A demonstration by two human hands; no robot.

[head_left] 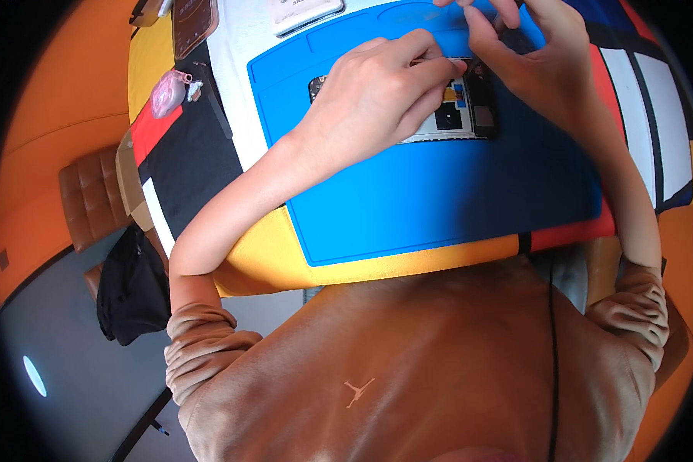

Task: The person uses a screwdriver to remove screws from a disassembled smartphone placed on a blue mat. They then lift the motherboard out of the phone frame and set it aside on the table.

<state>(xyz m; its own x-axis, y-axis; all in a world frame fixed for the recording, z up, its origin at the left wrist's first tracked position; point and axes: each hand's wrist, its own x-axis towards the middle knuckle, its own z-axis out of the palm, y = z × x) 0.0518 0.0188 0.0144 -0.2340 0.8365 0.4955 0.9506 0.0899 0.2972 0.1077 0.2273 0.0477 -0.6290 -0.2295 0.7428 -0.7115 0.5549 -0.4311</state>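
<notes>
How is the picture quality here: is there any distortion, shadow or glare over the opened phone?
Head view: strong fisheye bending, black corners; light even, no glare on the blue mat; the left hand and right hand cover much of the opened phone and shade it softly; focus is fair.

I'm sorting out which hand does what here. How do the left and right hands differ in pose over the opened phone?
The left hand lies knuckles-up across the opened phone, covering most of it, while the right hand sits at the phone's far right end, leaving it visible. The left hand's fingers stretch along the phone; the right hand's fingers curl down in a pinch. Both touch the phone over the blue mat.
</notes>
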